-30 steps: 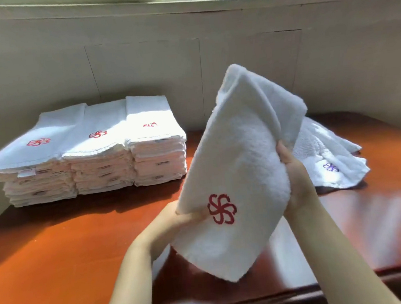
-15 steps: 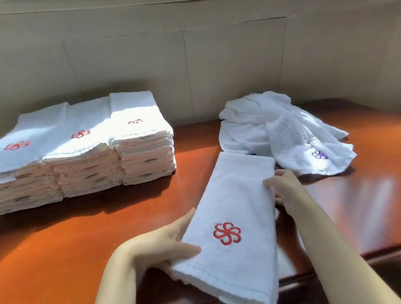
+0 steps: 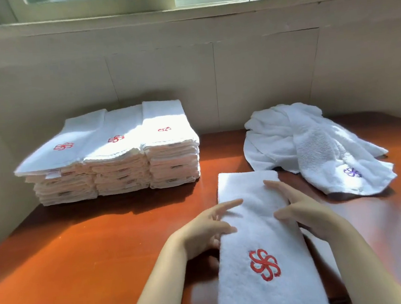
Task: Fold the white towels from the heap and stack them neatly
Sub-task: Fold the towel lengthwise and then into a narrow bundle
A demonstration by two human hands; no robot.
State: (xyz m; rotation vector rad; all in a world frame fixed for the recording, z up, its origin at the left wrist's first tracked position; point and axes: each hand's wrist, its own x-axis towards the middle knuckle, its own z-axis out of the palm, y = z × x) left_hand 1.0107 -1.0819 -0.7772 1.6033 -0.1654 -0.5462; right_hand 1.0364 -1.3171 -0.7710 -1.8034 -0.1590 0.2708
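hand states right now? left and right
Left hand: open, fingers spread, touching the folded towel at its left edge.
Right hand: open, fingers straight, resting on the towel's right edge.

Only the person's arms show. The left forearm (image 3: 159, 290) and the right forearm (image 3: 367, 270) are slim and bare along all that is seen, narrowing to thin wrists. The left hand (image 3: 209, 231) and the right hand (image 3: 305, 212) are bare too, with long, slender fingers. The left fingertips are blurred, and the nails are too small to tell on either hand.
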